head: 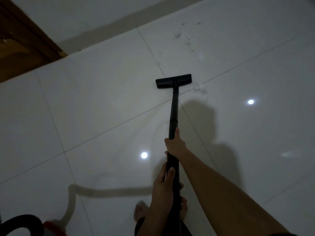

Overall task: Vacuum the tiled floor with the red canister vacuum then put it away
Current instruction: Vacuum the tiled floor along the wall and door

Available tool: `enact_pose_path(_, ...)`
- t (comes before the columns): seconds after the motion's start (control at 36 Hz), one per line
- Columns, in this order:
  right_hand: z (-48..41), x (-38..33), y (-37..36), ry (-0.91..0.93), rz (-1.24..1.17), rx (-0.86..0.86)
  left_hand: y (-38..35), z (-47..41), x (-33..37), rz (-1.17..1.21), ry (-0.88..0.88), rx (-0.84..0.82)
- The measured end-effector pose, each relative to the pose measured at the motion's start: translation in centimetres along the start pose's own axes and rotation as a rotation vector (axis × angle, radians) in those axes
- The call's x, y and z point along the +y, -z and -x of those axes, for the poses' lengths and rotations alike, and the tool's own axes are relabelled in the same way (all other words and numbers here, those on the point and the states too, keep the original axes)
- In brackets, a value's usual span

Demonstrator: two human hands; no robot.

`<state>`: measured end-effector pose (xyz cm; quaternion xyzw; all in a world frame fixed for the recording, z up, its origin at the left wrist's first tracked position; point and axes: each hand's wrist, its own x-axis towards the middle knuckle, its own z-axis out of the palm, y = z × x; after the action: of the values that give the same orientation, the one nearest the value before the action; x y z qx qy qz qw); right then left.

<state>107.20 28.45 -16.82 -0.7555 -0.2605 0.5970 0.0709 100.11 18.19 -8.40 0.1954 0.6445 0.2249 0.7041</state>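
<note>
Gripping one black wand, both hands' fingers wrap it: right hand ahead, left hand behind.

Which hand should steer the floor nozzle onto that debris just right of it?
Probably the right hand: it grips the wand farther forward, nearer the floor nozzle, with the small debris pile on its side. The left hand holds lower.

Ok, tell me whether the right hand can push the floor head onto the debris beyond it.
Probably yes: the right hand grips the wand, and bare tile lies between the floor head and the debris.
</note>
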Motion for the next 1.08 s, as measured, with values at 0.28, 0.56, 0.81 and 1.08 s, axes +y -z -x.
enact_pose_path(0.28,-3.1,-7.1,1.8,-0.002,0.005,-0.031,0.6,-5.5,5.3,-0.095,0.068,0.079)
enact_pose_path(0.56,-7.9,-14.8,0.9,-0.003,-0.099,0.007,4.0,-11.6,12.3,-0.009,0.103,-0.081)
enact_pose_path(0.81,-12.1,-19.8,0.9,0.008,-0.135,0.019,4.9,-15.5,18.1,-0.091,0.022,-0.111)
enact_pose_path(1.08,-16.0,-23.6,4.2,0.047,-0.106,0.058,2.4,-20.1,22.0,-0.028,0.031,-0.104)
